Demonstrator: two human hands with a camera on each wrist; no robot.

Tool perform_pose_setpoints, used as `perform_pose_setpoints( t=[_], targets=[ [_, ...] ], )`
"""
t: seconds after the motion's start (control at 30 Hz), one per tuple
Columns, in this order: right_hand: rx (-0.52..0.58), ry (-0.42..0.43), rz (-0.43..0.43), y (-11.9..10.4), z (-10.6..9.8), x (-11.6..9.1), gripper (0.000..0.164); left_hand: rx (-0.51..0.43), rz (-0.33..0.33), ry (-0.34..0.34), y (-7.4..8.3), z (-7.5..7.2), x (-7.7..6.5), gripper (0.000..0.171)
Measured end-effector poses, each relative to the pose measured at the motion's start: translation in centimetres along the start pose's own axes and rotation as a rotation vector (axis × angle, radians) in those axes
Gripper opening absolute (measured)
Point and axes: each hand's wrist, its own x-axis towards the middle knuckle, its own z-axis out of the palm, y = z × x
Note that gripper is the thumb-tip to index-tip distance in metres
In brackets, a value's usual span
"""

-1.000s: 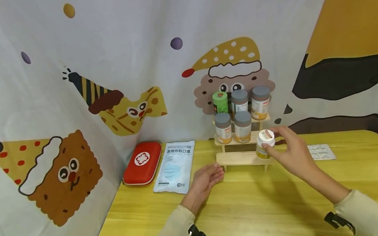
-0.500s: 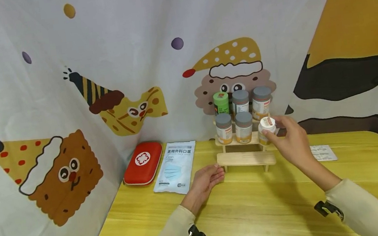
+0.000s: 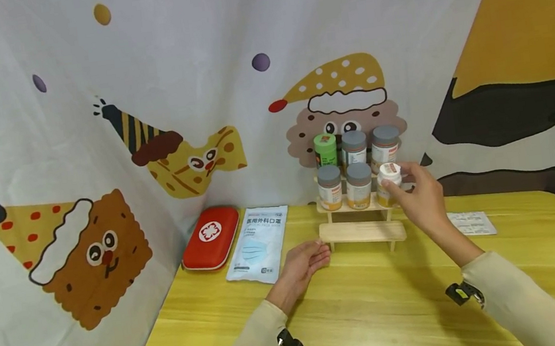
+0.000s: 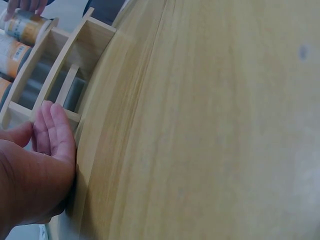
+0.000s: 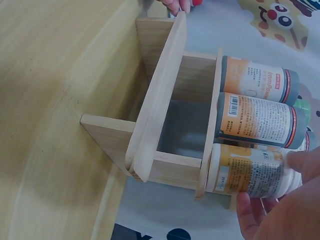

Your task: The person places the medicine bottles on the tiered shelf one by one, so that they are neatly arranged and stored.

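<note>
My right hand (image 3: 422, 192) holds a white-capped bottle (image 3: 389, 173) between thumb and fingers, at the right end of the middle shelf of a wooden tiered rack (image 3: 363, 233). In the right wrist view the base of this bottle (image 5: 250, 170) meets the shelf, beside a grey-lidded jar (image 5: 262, 120). My left hand (image 3: 301, 265) is at the left end of the bottom shelf, fingers extended and touching the rack. Two grey-lidded jars share the middle shelf. A green-capped bottle (image 3: 325, 151) and two more grey-lidded jars (image 3: 385, 145) occupy the top one.
Left of the rack, a mask packet (image 3: 257, 245) lies beside a red first-aid case (image 3: 211, 239). A flat white card (image 3: 472, 224) is on the wooden table (image 3: 367, 312), right of the rack. Behind hangs a cartoon-printed cloth (image 3: 191, 62).
My right hand has lifted the white-capped bottle from the right end of the bottom shelf to the middle shelf. The left hand stays in place.
</note>
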Motion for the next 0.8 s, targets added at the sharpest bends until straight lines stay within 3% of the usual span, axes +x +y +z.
perform_pose_setpoints(
  t=[0.4,0.8],
  targets=[
    [-0.035,0.036,-0.006,0.25,0.8,0.48,0.054,0.003,-0.005,0.008,0.07,-0.13,0.26,0.03],
    [-0.051,0.03,-0.005,0.85,0.11,0.42,0.057,0.009,-0.011,-0.015,-0.05,0.4,0.77,0.033]
  ],
)
